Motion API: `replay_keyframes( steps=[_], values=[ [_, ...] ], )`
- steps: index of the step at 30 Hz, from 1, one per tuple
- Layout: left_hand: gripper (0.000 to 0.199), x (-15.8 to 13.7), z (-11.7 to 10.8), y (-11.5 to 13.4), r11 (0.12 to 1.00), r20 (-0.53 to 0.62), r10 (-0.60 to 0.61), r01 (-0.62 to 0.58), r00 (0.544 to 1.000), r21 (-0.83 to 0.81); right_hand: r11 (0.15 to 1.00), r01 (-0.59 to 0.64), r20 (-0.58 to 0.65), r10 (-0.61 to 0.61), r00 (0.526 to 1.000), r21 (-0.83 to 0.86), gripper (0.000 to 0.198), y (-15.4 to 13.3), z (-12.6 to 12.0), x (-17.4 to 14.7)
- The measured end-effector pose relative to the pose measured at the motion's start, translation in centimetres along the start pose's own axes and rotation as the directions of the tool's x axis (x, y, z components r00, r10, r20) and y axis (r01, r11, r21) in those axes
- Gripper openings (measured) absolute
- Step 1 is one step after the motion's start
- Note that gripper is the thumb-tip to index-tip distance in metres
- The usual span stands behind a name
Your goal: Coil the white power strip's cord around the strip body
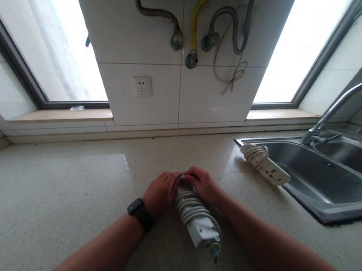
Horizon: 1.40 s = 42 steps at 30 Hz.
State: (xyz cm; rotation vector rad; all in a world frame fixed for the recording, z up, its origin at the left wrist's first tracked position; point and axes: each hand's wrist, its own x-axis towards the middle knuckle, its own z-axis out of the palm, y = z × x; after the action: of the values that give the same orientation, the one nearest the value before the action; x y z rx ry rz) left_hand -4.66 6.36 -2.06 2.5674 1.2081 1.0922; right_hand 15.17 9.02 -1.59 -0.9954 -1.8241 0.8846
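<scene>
A white power strip (201,230) lies on the countertop in front of me, with its grey-white cord (192,205) wound round it in several turns. Bare coloured wire ends (214,250) stick out at its near end. At the far end, my left hand (162,191) and my right hand (204,185) meet with fingers bent and closed round that end of the strip. Some small part between the fingertips is mostly hidden. A dark watch sits on the left wrist.
A second white power strip (269,169), cord wrapped round it, rests on the left rim of the steel double sink (330,215). A tap (338,104) arches over the basins. On the tiled wall are a socket (143,86), hoses and a yellow pipe (204,0).
</scene>
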Motion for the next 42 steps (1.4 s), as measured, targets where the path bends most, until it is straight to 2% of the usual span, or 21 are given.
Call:
replay_keyframes(
  steps=[8, 13, 18, 24, 29, 36, 42],
  values=[
    [0.031, 0.2, -0.1, 0.0, 1.000, -0.008, 0.030, -0.030, 1.000, 0.005, 0.999, -0.020, 0.006, 0.020, 1.000, 0.028, 0.020, 0.6, 0.3, 0.0],
    [0.032, 0.3, -0.1, -0.2, 0.998, 0.008, -0.008, 0.009, 1.000, -0.067, 0.999, -0.026, 0.002, 0.026, 1.000, 0.029, 0.021, 1.1, 0.4, -0.1],
    [0.030, 0.4, 0.0, -0.4, 0.991, 0.010, -0.056, 0.057, 0.998, -0.122, 0.993, -0.087, 0.027, 0.085, 0.996, 0.074, 0.025, 0.8, 0.0, -0.2],
    [0.027, 0.3, 0.1, -0.5, 0.993, -0.015, -0.030, 0.028, 0.999, -0.114, 0.991, -0.042, 0.151, 0.022, 0.988, 0.131, 0.039, 0.5, -1.0, -0.2],
    [0.020, 0.3, -0.1, -0.4, 0.989, -0.015, -0.031, 0.029, 0.999, -0.143, 0.981, -0.049, 0.234, 0.004, 0.972, 0.190, 0.037, 0.0, -1.7, -0.1],
    [0.019, 0.5, -0.3, -0.2, 0.970, 0.017, -0.101, 0.102, 0.995, -0.221, 0.935, -0.190, 0.218, 0.126, 0.968, 0.300, 0.043, 0.1, -1.7, -0.2],
    [0.022, 0.6, -0.4, -0.2, 0.946, 0.051, -0.173, 0.180, 0.984, -0.271, 0.946, -0.197, 0.170, 0.156, 0.973, 0.259, 0.042, 0.7, -1.8, -0.1]
  ],
)
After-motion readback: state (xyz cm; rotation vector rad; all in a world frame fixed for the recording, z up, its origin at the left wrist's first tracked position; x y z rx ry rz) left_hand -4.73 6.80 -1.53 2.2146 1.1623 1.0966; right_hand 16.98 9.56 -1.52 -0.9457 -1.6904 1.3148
